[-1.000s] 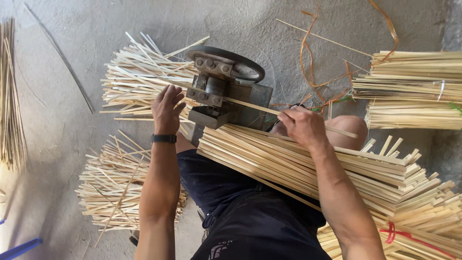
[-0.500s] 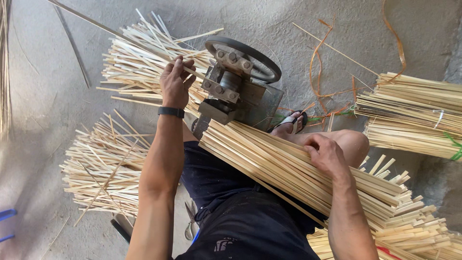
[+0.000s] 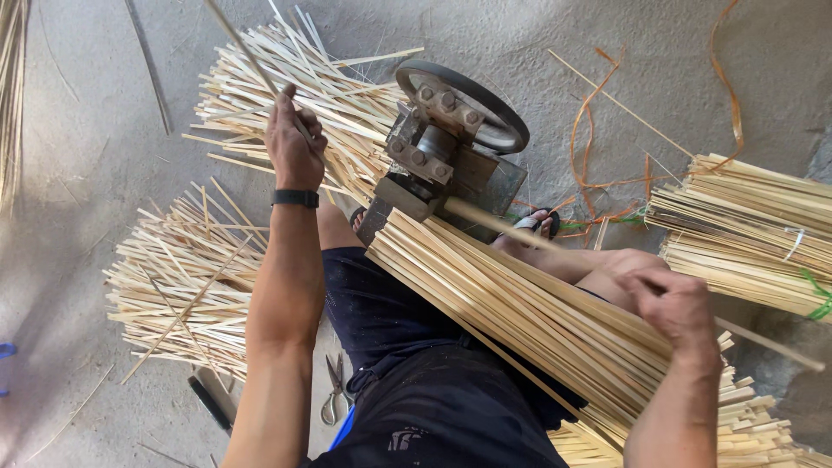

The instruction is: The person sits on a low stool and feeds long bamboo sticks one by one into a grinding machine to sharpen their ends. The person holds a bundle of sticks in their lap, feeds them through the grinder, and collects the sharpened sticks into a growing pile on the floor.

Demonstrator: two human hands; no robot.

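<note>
Your left hand [image 3: 293, 143] pinches a thin pale bamboo sliver [image 3: 251, 56] at the far left, your right hand [image 3: 679, 310] grips a flat bamboo strip [image 3: 537, 243] feeding the grey steel wheeled splitter [image 3: 451, 139], bundles crowding both sides.

Left hand [image 3: 293, 143] drawn up and away from the splitting machine [image 3: 451, 147] with a thin strip [image 3: 251, 61], right hand [image 3: 676, 303] pulled back along the slat bundle [image 3: 537, 312]

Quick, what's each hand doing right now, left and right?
Left hand: closed on a thin strip coming out of the machine.
Right hand: closed on a stick feeding into the machine.
</note>
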